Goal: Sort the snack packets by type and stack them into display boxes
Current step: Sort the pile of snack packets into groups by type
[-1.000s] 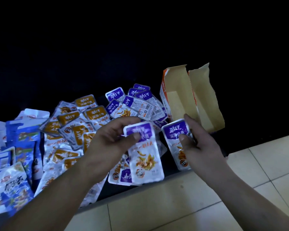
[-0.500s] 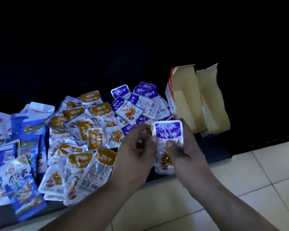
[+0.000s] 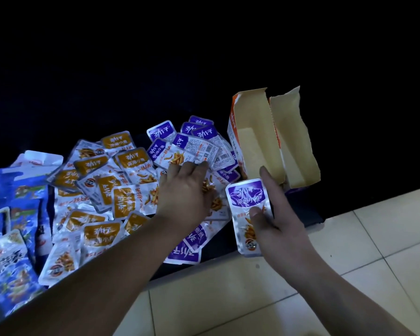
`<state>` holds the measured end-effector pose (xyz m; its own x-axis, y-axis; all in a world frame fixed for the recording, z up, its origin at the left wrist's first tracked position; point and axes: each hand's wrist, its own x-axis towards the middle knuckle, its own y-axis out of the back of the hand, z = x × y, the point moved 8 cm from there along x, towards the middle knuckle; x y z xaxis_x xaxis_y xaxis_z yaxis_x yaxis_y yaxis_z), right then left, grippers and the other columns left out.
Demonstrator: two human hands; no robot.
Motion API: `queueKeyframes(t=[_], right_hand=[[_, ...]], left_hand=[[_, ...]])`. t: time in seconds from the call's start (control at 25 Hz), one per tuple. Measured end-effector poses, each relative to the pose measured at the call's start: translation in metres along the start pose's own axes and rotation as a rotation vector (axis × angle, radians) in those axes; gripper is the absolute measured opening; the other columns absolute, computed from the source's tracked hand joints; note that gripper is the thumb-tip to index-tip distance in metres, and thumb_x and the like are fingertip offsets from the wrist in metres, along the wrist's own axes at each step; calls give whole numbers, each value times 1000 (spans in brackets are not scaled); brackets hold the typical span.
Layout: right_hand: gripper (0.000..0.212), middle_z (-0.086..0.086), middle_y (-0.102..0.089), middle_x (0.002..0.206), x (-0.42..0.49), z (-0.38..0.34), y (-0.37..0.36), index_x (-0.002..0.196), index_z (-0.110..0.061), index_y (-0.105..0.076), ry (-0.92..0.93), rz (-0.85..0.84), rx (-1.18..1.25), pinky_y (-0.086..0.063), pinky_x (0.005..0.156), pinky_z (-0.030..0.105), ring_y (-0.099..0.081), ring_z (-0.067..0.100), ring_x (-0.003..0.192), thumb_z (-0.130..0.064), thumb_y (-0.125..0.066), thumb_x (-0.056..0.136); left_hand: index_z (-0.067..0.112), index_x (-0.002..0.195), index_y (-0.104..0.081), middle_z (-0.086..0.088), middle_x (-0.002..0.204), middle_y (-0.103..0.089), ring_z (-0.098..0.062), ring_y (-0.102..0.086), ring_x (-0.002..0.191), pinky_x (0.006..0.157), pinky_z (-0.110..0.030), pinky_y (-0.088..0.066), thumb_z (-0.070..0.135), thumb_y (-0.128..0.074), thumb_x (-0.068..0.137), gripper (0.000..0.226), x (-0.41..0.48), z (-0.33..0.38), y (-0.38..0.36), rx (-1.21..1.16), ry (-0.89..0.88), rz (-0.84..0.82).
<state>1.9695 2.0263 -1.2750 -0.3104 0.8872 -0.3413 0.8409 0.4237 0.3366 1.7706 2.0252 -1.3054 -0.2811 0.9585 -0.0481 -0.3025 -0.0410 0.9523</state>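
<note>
**Q:** Item one, the right hand (image 3: pixel 277 215). What was its condition?

**A:** It gripped one purple packet (image 3: pixel 246 198). The thumb pressed on the packet's front and the other fingers were behind it, with the forefinger pointing up past its right edge. The packet was upright, its purple label at the top.

**Q:** Where was that packet?

**A:** Above the near edge of the dark surface (image 3: pixel 216 253), just below the display box (image 3: pixel 255 141) and apart from it.

**Q:** Item two, the left hand (image 3: pixel 184 190)?

**A:** It was palm down with the fingers extended and gripped nothing. The fingertips rested on the loose purple packets (image 3: pixel 180 147) in the heap.

**Q:** How far apart were the hands?

**A:** They were near each other. The held packet lay just to the right of the left hand.

**Q:** And the box?

**A:** It was cardboard, with an orange outside and a plain inside. It stood open at the right end of the heap, its torn flap (image 3: pixel 291 132) raised. I could not tell what was in it.

**Q:** The remaining stock?

**A:** The orange packets (image 3: pixel 121 180) were spread to the left of the left hand, overlapping one another. The blue packets (image 3: pixel 15 214) were at the far left. The tiled floor (image 3: pixel 349 238) ran along the near side.
</note>
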Motion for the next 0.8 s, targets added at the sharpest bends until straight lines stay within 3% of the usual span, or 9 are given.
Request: queueKeyframes(t=[0.04,0.12,0.16,0.28,0.36,0.48,0.6,0.68,0.8], right_hand=[[70,-25,-47,146,0,0,-1,148,-66,-22,-3,-1,-2,-44,89,11,-54,-10,118,-17,-49,106],[71,-22,-46,147,4,1,0,147,-69,-20,-19,7,0,-45,77,6,-57,-10,109,-19,-49,107],[71,-20,-48,145,6,2,2,146,-70,-20,-28,17,0,-46,70,6,-59,-7,102,-18,-49,107],[72,-12,-54,140,7,-1,3,146,-68,-23,-33,41,24,-45,59,6,-60,-10,81,-15,-50,106],[72,-15,-55,137,8,-3,2,144,-70,-24,-29,45,33,-45,59,5,-58,-14,75,-15,-50,106],[72,-32,-49,133,11,-9,-2,141,-73,-27,-23,44,58,-44,67,1,-56,-24,84,-15,-51,106],[67,-30,-58,130,14,-13,-10,134,-73,-36,-30,42,132,-49,68,4,-61,-20,95,-14,-51,106],[62,-39,-65,113,15,-15,-15,130,-73,-40,-39,57,177,-51,66,6,-65,-16,88,-17,-49,107],[49,-36,-54,137,13,-20,-23,140,-65,-42,-2,86,184,-42,84,-2,-54,-16,117,-29,-46,108]], left_hand=[[21,150,-49,-7,134,-62,-36,-51,125,98,-50,-44,44,-75,85,74,3,0,-2,6,-5,-5],[20,146,-54,-9,123,-66,-36,-57,116,91,-47,-48,40,-83,79,75,2,-4,3,-54,10,23],[20,139,-60,-9,113,-68,-33,-62,106,84,-42,-51,35,-84,78,67,0,-10,5,-157,45,15],[19,103,-71,-9,88,-72,-24,-68,75,56,-32,-52,16,-73,91,13,-16,-33,8,-618,296,-137],[17,95,-68,-9,88,-74,-23,-72,73,56,-27,-52,11,-70,95,6,-36,-44,21,-845,450,-101],[19,111,-63,-5,88,-78,-21,-77,82,64,-30,-59,4,-69,95,23,-59,-34,43,-1110,476,-28],[46,135,-49,0,93,-79,-9,-76,93,74,-32,-64,1,-66,96,61,-68,-1,43,-1195,292,-135],[49,144,-43,-2,88,-77,-15,-76,87,75,-34,-64,1,-66,97,71,-71,11,33,-1156,206,-132],[41,155,-33,7,76,-67,-13,-68,63,61,-31,-56,8,-69,97,76,-75,16,20,-1022,146,-54]])
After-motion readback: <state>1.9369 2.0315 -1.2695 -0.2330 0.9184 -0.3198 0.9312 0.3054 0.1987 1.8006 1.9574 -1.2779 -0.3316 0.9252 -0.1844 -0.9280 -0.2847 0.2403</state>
